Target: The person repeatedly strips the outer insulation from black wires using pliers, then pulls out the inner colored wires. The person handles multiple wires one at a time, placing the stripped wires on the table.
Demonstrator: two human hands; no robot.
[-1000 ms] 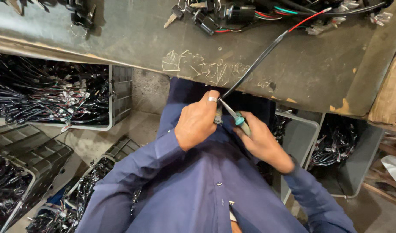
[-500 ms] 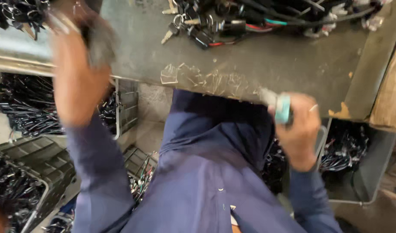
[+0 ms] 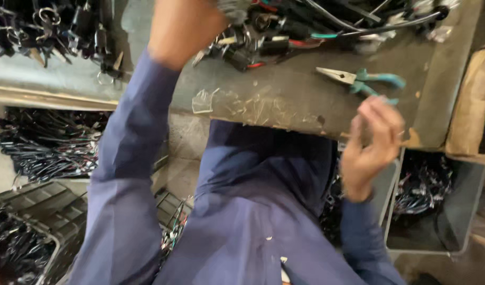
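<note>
My left hand [image 3: 185,24] is raised over the grey workbench [image 3: 285,103], at a heap of black wired switch parts with keys [image 3: 277,37]. Its fingers run off the top edge beside a blurred grey piece, so its grip is unclear. Long-nose pliers with teal handles [image 3: 361,79] lie flat on the bench. My right hand [image 3: 370,145] hovers just below them at the bench's front edge, fingers apart and holding nothing. Both sleeves are blue.
A second heap of black parts with key rings [image 3: 57,31] lies on the bench at far left. Under the bench are crates of black wire harnesses [image 3: 47,153] and a grey bin [image 3: 438,211]. A cardboard box [image 3: 472,105] stands at right.
My right hand has let go of the pliers, which now lie on the bench, and has drawn back open. My left hand swung from the far left to the middle heap.
</note>
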